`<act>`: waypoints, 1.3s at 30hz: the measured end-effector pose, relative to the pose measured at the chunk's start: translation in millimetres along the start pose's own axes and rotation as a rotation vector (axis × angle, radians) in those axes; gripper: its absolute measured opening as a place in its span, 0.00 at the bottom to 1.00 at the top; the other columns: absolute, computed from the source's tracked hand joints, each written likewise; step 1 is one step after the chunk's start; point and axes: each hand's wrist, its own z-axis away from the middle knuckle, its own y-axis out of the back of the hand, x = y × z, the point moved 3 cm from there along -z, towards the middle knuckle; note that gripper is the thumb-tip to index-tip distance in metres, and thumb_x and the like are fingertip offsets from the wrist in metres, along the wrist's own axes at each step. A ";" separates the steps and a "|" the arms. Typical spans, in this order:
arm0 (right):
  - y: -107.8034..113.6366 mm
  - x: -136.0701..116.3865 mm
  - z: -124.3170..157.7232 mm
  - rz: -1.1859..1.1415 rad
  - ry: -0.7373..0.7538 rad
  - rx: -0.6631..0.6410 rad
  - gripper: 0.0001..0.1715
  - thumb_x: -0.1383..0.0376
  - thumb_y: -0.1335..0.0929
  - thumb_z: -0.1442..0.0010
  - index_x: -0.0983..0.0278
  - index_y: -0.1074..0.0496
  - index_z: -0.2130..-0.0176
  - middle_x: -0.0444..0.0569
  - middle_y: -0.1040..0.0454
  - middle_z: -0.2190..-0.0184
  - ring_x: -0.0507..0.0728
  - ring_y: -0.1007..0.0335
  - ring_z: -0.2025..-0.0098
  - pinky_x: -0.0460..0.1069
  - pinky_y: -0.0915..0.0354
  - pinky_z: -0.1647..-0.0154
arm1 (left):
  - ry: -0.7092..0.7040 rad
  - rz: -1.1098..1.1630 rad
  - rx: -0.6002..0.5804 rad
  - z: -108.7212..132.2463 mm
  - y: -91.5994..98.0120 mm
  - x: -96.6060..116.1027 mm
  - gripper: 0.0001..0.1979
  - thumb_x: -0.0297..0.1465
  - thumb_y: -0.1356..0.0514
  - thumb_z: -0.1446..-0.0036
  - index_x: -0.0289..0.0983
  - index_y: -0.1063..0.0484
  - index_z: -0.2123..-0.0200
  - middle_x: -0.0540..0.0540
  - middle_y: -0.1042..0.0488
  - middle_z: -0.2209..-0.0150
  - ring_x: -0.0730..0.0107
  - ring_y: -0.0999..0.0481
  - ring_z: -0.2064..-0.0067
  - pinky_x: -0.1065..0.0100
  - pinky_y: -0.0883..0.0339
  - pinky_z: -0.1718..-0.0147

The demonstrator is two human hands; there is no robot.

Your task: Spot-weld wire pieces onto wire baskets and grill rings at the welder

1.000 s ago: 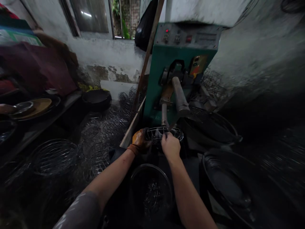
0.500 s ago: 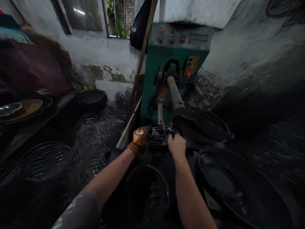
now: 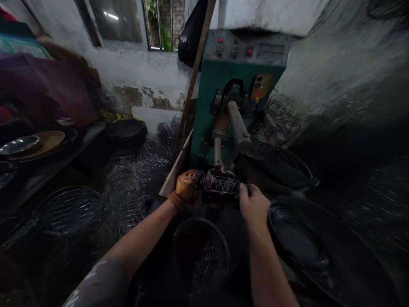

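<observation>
A round-looking wire grate [image 3: 222, 184] of thin metal bars is held up at the lower arm of a green spot welder [image 3: 204, 91], just below the electrode tip. My left hand [image 3: 187, 186], in an orange-brown glove, is closed on the grate's left end. My bare right hand [image 3: 254, 205] has its fingers curled in a pinch at the right end of the grate, though dim light blurs the exact contact. Above the grate juts the machine's thick upper arm [image 3: 239, 121]. Under my forearms stands a dark bucket [image 3: 228, 256] with small wire pieces in it.
At the right are a wide dark pan [image 3: 351, 256] and a dark basin [image 3: 306, 181]. Wire grates [image 3: 72, 209] and tangled wire lie at left. A wooden board [image 3: 175, 166] stands beside the machine. Plates [image 3: 47, 143] sit on a shelf at far left.
My right hand has shifted right along the grate to its right end. The grate is tilted differently, showing more of its bars. My left hand stays on the left end. The view has turned slightly.
</observation>
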 end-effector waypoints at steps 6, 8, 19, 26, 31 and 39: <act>-2.3 71.2 26.3 -0.020 -0.067 0.054 0.28 0.46 0.41 0.37 0.62 0.24 0.65 0.62 0.20 0.69 0.70 0.23 0.65 0.56 0.35 0.64 | -0.169 0.095 0.329 53.5 43.6 -27.1 0.29 0.39 0.34 0.40 0.37 0.30 0.37 0.37 0.21 0.42 0.51 0.20 0.40 0.53 0.24 0.40; -11.8 85.1 25.6 0.002 -0.090 -0.002 0.26 0.47 0.41 0.39 0.62 0.25 0.65 0.63 0.21 0.68 0.71 0.24 0.64 0.57 0.34 0.63 | -0.121 0.083 0.423 70.7 58.0 -33.8 0.30 0.37 0.33 0.40 0.38 0.32 0.36 0.38 0.22 0.42 0.51 0.20 0.41 0.52 0.24 0.41; -38.3 86.8 11.8 0.188 -0.082 -0.211 0.26 0.54 0.39 0.35 0.69 0.20 0.57 0.66 0.19 0.66 0.74 0.21 0.62 0.60 0.30 0.60 | 0.039 -0.031 0.606 114.1 93.0 -39.4 0.35 0.34 0.31 0.43 0.36 0.33 0.34 0.36 0.23 0.40 0.50 0.21 0.40 0.52 0.25 0.40; -35.9 83.8 12.6 0.214 -0.079 -0.231 0.27 0.53 0.39 0.34 0.69 0.19 0.56 0.64 0.21 0.70 0.74 0.23 0.65 0.60 0.30 0.63 | 0.068 -0.140 0.565 110.9 95.8 -34.2 0.32 0.38 0.32 0.48 0.38 0.27 0.39 0.40 0.19 0.48 0.51 0.18 0.49 0.53 0.22 0.48; -35.5 85.6 9.0 0.233 -0.090 -0.231 0.28 0.53 0.38 0.34 0.71 0.19 0.56 0.65 0.21 0.70 0.74 0.23 0.65 0.60 0.31 0.63 | 0.109 -0.200 0.520 117.5 92.7 -41.0 0.33 0.40 0.33 0.49 0.37 0.26 0.40 0.39 0.19 0.51 0.51 0.18 0.51 0.53 0.22 0.49; -19.0 30.2 37.1 -0.065 0.050 -0.046 0.32 0.42 0.39 0.38 0.62 0.20 0.64 0.61 0.17 0.67 0.71 0.20 0.63 0.57 0.29 0.64 | 0.094 -0.201 0.435 110.8 91.5 -40.4 0.33 0.39 0.32 0.48 0.38 0.27 0.39 0.40 0.19 0.50 0.51 0.19 0.50 0.54 0.23 0.48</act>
